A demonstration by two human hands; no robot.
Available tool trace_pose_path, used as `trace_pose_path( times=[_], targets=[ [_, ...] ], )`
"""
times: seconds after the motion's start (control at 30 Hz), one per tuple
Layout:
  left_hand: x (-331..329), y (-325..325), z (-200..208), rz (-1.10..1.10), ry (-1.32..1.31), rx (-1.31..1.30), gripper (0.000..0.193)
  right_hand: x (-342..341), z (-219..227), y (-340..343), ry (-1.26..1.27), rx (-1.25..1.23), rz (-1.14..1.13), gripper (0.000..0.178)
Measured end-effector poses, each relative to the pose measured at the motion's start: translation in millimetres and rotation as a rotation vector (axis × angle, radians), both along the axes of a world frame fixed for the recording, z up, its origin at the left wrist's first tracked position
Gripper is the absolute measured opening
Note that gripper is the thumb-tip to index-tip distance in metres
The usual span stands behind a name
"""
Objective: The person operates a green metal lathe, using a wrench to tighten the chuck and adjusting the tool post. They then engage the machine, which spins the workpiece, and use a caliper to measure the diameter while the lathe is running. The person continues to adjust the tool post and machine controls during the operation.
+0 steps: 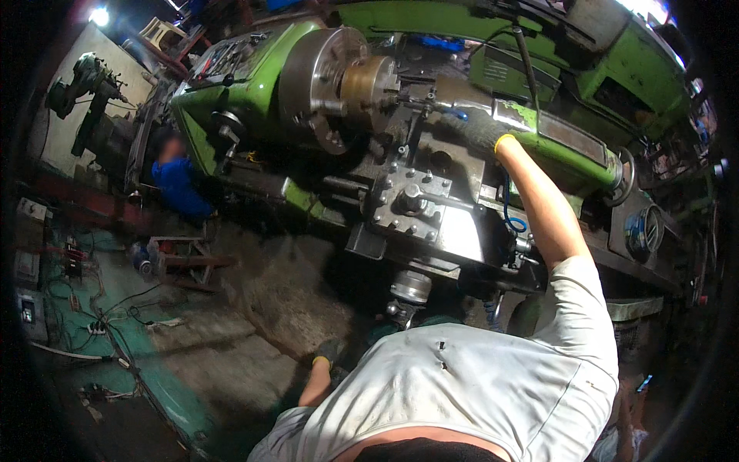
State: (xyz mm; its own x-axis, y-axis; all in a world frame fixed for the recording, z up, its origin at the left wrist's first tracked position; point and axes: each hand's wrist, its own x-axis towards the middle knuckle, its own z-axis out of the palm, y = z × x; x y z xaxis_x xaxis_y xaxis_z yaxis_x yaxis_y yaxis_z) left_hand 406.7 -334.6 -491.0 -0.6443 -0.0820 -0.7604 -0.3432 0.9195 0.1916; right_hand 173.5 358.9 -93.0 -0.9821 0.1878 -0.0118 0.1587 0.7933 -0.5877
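Observation:
My right hand (479,127), in a dark glove with a yellow cuff, reaches across a green lathe (262,85) to the tailstock (516,114). A small blue handle-like piece (456,114) is by its fingertips, beside a thin metal pipe (412,131). Shadow hides the fingers, so I cannot tell whether they grip it. Left of that hand, a brownish metal cylinder (360,91) sits at the large round chuck (304,88). Below stands the square, bolted tool post (408,202). My left hand (329,351), also dark-gloved with a yellow cuff, hangs low at my side, its fingers unclear.
A blue hose (514,223) loops beside the carriage, and a handwheel (625,177) is at the lathe's right end. Someone in blue (181,185) is low at the left. Cables (115,339) trail over the floor near a small stand (192,260).

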Motion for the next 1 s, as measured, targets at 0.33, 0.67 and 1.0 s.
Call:
trace_pose_path(
  times=[0.33,0.67,1.0],
  targets=[
    [-92,56,-6,-0.008,0.148,0.115,0.076,-17,-36,5,0.167,0.306,0.028,0.068],
    [-75,51,-23,-0.034,0.093,0.100,0.076,-2,-33,-17,0.048,0.391,0.056,0.053],
    [-255,107,4,0.026,0.427,0.139,0.079,100,27,-33,0.317,-0.635,-0.474,0.051]
  ],
)
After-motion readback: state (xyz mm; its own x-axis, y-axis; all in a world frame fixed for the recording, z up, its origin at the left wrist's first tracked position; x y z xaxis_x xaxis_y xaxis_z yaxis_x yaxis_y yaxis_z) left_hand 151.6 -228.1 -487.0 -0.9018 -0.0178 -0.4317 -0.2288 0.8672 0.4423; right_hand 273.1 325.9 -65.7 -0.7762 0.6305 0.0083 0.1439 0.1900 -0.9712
